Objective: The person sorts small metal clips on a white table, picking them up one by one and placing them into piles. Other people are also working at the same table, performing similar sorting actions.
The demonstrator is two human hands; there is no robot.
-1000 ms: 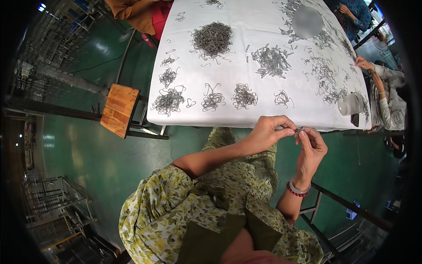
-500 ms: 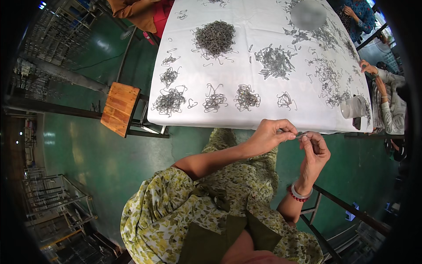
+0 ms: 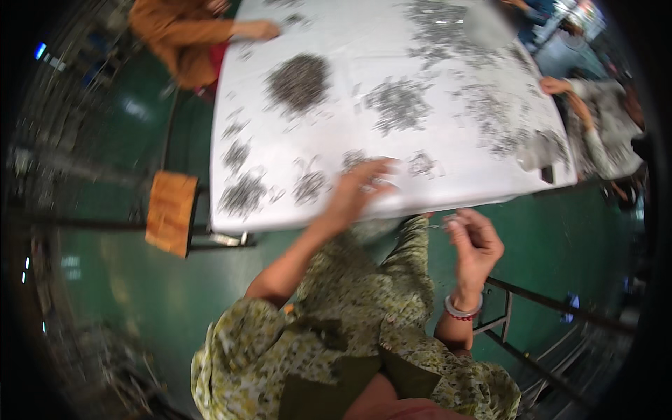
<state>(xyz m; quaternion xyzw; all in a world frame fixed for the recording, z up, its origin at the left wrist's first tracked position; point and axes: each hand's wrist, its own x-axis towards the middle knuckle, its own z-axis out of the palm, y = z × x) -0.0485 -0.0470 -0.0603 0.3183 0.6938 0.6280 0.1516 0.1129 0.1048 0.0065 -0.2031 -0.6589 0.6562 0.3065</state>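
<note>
My left hand [image 3: 355, 194] is over the near edge of the white-covered table, thumb and fingers apart, blurred by motion, with nothing visible in it. Under its fingertips lies a small pile of wire hooks [image 3: 354, 158], partly covered. Just off the table edge, my right hand [image 3: 477, 241] pinches a thin metal wire hook [image 3: 435, 226] between thumb and fingers. Its exact shape is smeared. Beside my left hand are another small hook pile [image 3: 308, 187] and a loose group of hooks [image 3: 421, 164].
The white tabletop [image 3: 350, 119] also bears a large dark hook pile [image 3: 299, 82], a pile of short metal pieces [image 3: 397, 103] and a clear container [image 3: 537, 150]. A person's orange sleeve [image 3: 189, 35] reaches in at far left; another person [image 3: 602, 126] sits right. A wooden stool [image 3: 171, 213] stands left.
My left hand has left my right hand and moved left over the table, its fingers opening. The right hand keeps its pinch. The orange-sleeved person's hand now reaches over the table. The view has shifted.
</note>
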